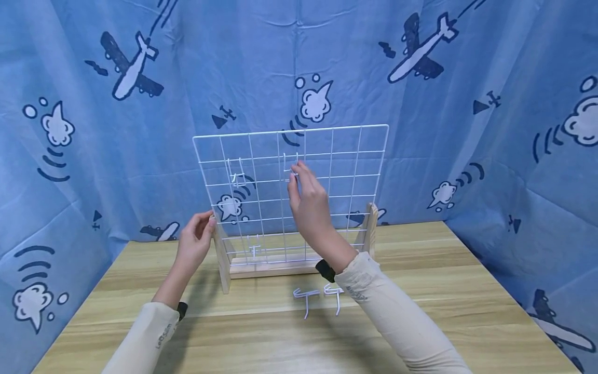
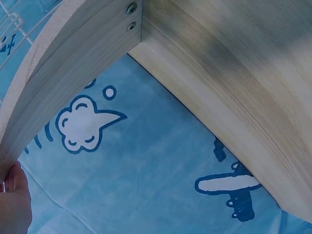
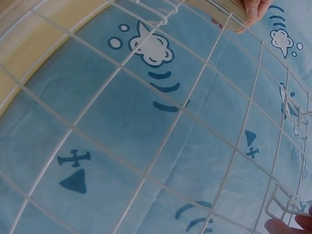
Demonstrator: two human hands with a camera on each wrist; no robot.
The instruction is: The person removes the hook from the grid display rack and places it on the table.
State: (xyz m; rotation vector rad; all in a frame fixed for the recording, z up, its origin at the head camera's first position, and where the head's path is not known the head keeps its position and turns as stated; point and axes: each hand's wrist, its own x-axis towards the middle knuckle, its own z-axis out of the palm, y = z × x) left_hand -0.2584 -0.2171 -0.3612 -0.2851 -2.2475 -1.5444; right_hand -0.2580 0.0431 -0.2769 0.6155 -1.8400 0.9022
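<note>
A white wire grid panel (image 1: 331,129) stands in a wooden stand (image 1: 275,269) on the table. My left hand (image 1: 193,239) grips the top of the stand's left upright (image 1: 222,259), thumb in front; the left wrist view shows the fingers (image 2: 20,180) at that upright's edge. At the panel's upper middle, my right hand (image 1: 310,208) pinches a white wire hook (image 1: 284,162), whose upper prongs overlap a horizontal wire. Part of this hook is hidden behind the fingers. Another hook (image 1: 238,179) hangs at the upper left, and a third (image 1: 254,248) hangs low on the left side.
Two loose white hooks, one on the left (image 1: 306,294) and one on the right (image 1: 337,291), lie on the wood-grain table (image 1: 261,337) in front of the stand, near the right forearm. A blue curtain (image 1: 261,62) with printed planes surrounds the table's back and sides.
</note>
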